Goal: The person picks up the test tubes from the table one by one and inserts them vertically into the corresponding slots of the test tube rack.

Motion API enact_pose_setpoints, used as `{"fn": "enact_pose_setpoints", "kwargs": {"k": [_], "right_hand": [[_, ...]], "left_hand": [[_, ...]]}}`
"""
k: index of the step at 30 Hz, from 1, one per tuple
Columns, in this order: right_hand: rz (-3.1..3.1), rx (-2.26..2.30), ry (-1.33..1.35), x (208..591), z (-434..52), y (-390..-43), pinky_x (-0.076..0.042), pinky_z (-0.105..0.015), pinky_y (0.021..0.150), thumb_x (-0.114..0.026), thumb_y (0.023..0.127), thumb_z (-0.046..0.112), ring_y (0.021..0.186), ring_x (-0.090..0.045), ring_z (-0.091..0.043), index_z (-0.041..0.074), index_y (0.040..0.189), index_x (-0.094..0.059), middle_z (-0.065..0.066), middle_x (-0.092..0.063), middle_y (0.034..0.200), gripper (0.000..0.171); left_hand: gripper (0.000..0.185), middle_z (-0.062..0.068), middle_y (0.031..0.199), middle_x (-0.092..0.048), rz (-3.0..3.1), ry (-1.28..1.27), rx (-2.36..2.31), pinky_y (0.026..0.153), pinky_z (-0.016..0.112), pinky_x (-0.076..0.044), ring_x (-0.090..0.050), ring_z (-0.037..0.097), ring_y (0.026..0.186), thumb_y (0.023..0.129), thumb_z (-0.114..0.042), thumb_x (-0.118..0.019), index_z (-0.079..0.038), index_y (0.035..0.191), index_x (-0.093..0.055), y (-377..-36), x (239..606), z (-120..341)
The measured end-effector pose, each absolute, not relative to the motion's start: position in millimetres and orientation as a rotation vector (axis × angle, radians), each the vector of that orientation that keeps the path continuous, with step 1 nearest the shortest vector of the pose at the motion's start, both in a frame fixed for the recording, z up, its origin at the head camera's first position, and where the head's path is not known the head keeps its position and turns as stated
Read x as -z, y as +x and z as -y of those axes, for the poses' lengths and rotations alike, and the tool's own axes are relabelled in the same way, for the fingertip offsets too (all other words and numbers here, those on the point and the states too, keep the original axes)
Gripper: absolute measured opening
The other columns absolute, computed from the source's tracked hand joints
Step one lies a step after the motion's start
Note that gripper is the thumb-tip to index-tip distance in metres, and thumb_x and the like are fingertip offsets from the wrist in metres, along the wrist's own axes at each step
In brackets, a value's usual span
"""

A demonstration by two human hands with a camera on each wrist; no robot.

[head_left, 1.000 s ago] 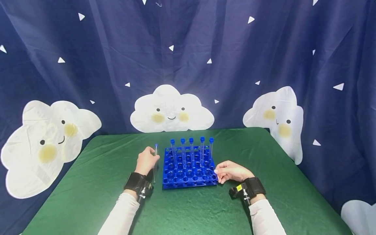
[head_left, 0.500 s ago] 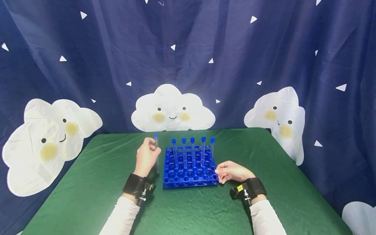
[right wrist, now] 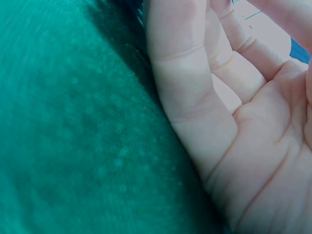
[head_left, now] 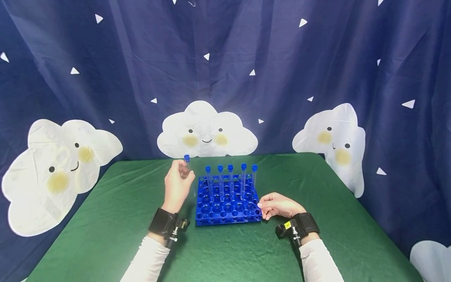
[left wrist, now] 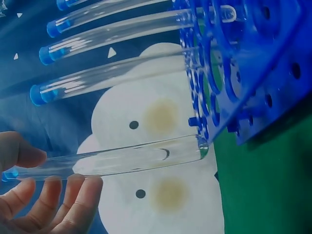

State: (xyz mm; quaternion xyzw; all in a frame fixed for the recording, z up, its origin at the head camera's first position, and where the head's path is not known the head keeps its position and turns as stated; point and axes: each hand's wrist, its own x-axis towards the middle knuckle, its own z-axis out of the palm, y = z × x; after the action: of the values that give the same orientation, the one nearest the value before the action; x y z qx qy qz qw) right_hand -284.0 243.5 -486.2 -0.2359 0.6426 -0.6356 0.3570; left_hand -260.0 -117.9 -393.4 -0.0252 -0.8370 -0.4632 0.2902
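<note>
holding a clear tube (head_left: pixel 187 166) near its blue-capped top, the left hand (head_left: pixel 177 184) has its grip pinched round the glass just left of the rack (head_left: pixel 227 203). the tube's long axis runs near upright, round bottom down, by the rack's left edge, clear of the holes (left wrist: pixel 202 146). five capped tubes (head_left: pixel 230 178) stand in the back row. the right hand (head_left: pixel 278 205) rests on the green bench (head_left: pixel 105 219), fingers relaxed, touching the rack's right near corner.
</note>
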Motion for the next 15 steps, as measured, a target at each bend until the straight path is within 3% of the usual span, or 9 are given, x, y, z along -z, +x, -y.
{"fn": "enact_pose_setpoints", "kwargs": {"k": [15], "right_hand": [[-1.661,1.639,-0.596,485,-243,-284,-0.058,-0.023,0.065,-0.048,0.100,0.006,0.066,-0.067,-0.007,0.011,0.087,-0.065,0.002,-0.070,0.075,0.022]], "left_hand": [[0.031,0.012,0.093,-0.064,2.237,-0.107,1.255,0.082,0.043,-0.053,-0.066,0.028,0.086,0.080,-0.006,-0.070,-0.005,0.105,-0.051,-260,404,103]]}}
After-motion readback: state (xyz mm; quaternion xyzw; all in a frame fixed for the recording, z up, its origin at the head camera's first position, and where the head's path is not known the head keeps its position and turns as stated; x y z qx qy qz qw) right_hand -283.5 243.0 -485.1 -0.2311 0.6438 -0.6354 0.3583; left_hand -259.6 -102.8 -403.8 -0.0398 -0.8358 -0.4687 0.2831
